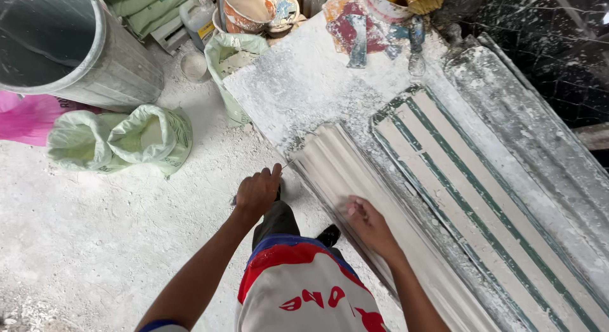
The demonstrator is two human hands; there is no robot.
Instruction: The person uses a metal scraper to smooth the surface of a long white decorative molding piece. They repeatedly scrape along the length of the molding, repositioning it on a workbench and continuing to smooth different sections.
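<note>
Left hand (pixel 257 192) clamped on a thin blade (pixel 287 165) at the plaster moulding's (pixel 342 173) near end — right hand (pixel 369 225) flat, fingers apart, on the moulding.

The left hand (pixel 257 192) is gripping a thin metal tool (pixel 288 163) at the near end of a pale ribbed moulding (pixel 342 170) lying along the dusty workbench (pixel 298 84). The right hand (pixel 368 225) is pressing flat on the moulding's near edge.
</note>
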